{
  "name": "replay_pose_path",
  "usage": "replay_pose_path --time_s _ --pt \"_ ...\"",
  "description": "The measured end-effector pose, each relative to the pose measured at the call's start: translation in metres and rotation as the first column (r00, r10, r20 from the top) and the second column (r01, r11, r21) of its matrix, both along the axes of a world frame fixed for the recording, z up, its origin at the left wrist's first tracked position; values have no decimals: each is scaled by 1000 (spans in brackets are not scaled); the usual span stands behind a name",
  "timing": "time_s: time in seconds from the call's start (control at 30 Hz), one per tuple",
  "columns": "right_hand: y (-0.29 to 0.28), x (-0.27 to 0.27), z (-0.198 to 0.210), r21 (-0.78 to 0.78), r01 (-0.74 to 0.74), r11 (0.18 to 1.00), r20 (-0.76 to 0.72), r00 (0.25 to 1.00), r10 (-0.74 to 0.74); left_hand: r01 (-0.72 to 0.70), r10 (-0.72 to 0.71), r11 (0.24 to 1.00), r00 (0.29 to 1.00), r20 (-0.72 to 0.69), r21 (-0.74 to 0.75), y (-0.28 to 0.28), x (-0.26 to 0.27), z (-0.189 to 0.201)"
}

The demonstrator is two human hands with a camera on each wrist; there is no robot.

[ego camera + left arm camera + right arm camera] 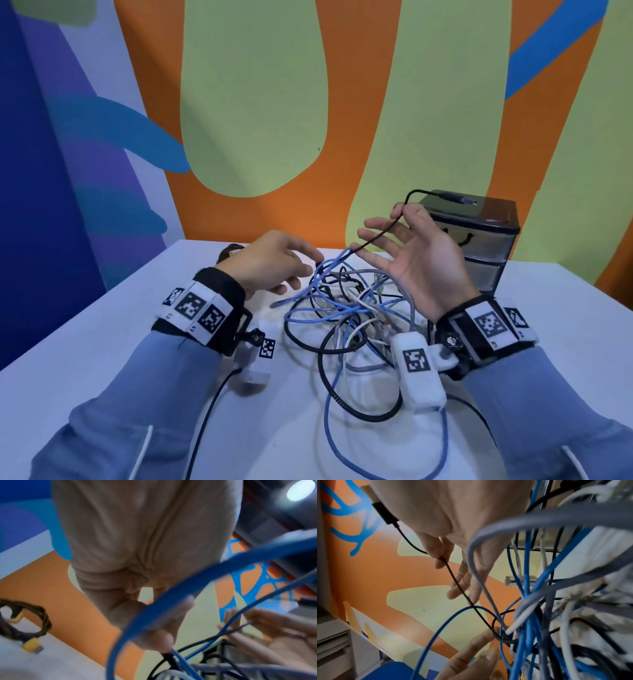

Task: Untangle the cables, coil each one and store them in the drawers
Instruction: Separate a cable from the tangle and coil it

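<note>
A tangle of blue, grey, white and black cables [346, 308] lies mid-table. My right hand [404, 214] is raised above it, palm toward me, thumb and forefinger pinching a thin black cable [376, 236] that runs down into the knot. Its free end, a dark plug [459, 199], hangs over the drawer unit [479, 240]. The right wrist view shows the same pinch [440, 557] on the black cable [453, 577]. My left hand [303, 274] reaches into the tangle's far left side, forefinger touching the black cable where it meets a blue cable [329, 274]; thumb apart.
The dark-topped drawer unit with translucent drawers, both closed, stands at the back right against the painted wall. A coiled brown cable with yellow plugs [25, 622] lies at the back of the white table [102, 342], behind my left hand.
</note>
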State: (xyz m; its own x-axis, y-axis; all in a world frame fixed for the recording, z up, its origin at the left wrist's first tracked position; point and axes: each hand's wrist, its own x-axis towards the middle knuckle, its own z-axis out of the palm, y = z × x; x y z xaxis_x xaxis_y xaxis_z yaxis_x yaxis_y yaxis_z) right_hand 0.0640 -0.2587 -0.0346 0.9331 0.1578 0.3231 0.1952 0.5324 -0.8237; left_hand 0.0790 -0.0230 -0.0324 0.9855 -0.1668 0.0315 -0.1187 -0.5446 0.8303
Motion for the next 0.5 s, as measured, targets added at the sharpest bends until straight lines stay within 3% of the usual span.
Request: replay_pose_path --time_s 0.07,0.3,0.4,0.5 --pt "0 1 -1 17 -14 1000 -9 1000 14 -24 19 997 997 79 73 1 2 -2" --pt "-1 0 3 60 -6 998 -55 998 9 7 -13 998 996 94 62 -1 3 -4" --pt "-4 7 3 -107 230 967 -134 961 -243 4 -3 1000 986 167 -10 -3 6 -4" --pt "-5 10 4 -327 423 845 -61 883 -465 -50 76 994 956 283 -99 -4 7 1"
